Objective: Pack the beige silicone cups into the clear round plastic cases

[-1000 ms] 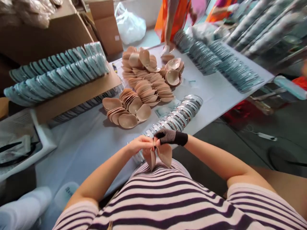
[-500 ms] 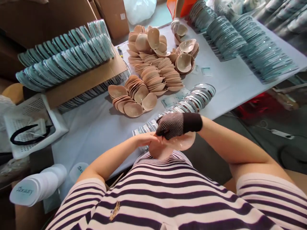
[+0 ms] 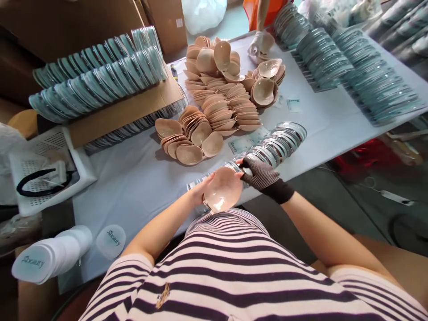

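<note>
Both hands pinch 1 beige cup (image 3: 223, 189) at center frame: left hand (image 3: 200, 187) cradling underneath, gloved right hand (image 3: 262, 176) fingertips on its rim. Loose hold, so it could slip onto the clear trays (image 3: 281, 142) behind.

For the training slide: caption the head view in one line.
Both hands, left hand bare and right hand gloved, hold a beige cup pad above the table edge.

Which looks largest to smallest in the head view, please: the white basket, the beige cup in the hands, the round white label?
1. White basket
2. Beige cup
3. Round label
The cup's nearness may inflate it.
</note>
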The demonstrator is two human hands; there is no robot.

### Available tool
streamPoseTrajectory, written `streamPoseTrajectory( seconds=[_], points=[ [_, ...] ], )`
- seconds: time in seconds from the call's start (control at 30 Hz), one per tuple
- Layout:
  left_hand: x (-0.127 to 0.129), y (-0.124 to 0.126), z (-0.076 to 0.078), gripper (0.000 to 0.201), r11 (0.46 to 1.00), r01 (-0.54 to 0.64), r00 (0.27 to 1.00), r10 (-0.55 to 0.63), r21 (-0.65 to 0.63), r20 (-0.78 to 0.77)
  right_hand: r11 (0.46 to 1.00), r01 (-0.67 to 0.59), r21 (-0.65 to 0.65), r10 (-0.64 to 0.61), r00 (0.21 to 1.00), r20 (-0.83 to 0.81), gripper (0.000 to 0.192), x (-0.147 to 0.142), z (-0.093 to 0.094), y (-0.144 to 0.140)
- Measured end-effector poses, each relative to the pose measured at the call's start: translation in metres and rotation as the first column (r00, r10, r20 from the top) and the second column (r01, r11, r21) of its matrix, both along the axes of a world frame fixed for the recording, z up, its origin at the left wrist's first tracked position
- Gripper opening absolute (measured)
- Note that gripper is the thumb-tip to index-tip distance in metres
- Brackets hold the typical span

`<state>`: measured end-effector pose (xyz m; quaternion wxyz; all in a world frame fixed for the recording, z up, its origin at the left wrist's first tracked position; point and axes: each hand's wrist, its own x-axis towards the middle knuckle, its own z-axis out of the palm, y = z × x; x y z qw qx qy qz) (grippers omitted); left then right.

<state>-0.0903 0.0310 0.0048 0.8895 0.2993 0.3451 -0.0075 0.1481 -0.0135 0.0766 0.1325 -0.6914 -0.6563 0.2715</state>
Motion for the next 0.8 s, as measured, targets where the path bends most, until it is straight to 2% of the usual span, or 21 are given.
streamPoseTrajectory(
  seconds=[0.03, 0.1, 0.17, 0.23, 0.33, 0.4, 0.43, 0.47, 0.57, 0.7, 0.8],
  points=[
    [0.001, -0.001, -0.004, 0.077, 0.995, -0.047, 0.999, 0.046, -0.088, -0.012, 0.998, -0.003, -0.07, 0.003, 1.0, 0.001, 0.035, -0.003, -0.012, -0.007],
    [0.003, -0.003, -0.012, 0.069, 0.989, -0.059, 0.996, 0.051, -0.133, -0.068, 0.993, -0.041, -0.111, 0.046, 0.998, 0.041, 0.023, -0.018, -0.031, -0.015],
    [0.006, -0.005, -0.02, 0.061, 0.989, -0.069, 0.994, 0.057, -0.13, -0.091, 0.993, -0.092, -0.069, 0.098, 0.991, 0.089, 0.021, -0.031, -0.042, -0.014],
    [0.01, -0.008, -0.024, 0.06, 0.99, -0.115, 0.99, 0.107, -0.085, -0.094, 0.986, -0.165, -0.026, 0.166, 0.983, 0.074, 0.021, -0.031, -0.051, -0.002],
    [0.016, -0.012, -0.025, 0.059, 0.971, -0.24, 0.955, 0.232, -0.021, -0.183, 0.987, -0.158, -0.018, 0.159, 0.987, 0.022, 0.025, 0.003, -0.069, 0.036],
    [0.018, -0.013, -0.024, 0.056, 0.946, -0.324, 0.915, 0.316, 0.009, -0.25, 0.996, -0.049, -0.077, 0.06, 0.986, 0.157, 0.032, 0.038, -0.089, 0.07],
    [0.018, -0.013, -0.022, 0.056, 0.931, -0.364, 0.896, 0.357, 0.024, -0.265, 0.99, -0.006, -0.143, 0.047, 0.956, 0.289, 0.035, 0.056, -0.1, 0.087],
    [0.018, -0.013, -0.021, 0.056, 0.916, -0.4, 0.878, 0.393, 0.035, -0.274, 0.976, -0.015, -0.216, 0.096, 0.924, 0.371, 0.04, 0.071, -0.111, 0.104],
    [0.018, -0.015, -0.02, 0.055, 0.87, -0.492, 0.825, 0.48, 0.039, -0.297, 0.941, -0.119, -0.315, 0.251, 0.872, 0.421, 0.054, 0.096, -0.143, 0.146],
    [0.02, -0.021, -0.026, 0.053, 0.765, -0.643, 0.714, 0.584, -0.032, -0.385, 0.892, -0.245, -0.38, 0.424, 0.745, 0.515, 0.067, 0.093, -0.173, 0.173],
    [0.022, -0.023, -0.034, 0.062, 0.657, -0.735, 0.667, 0.658, -0.168, -0.35, 0.874, -0.303, -0.381, 0.474, 0.711, 0.52, 0.057, 0.089, -0.185, 0.178]
  ],
)
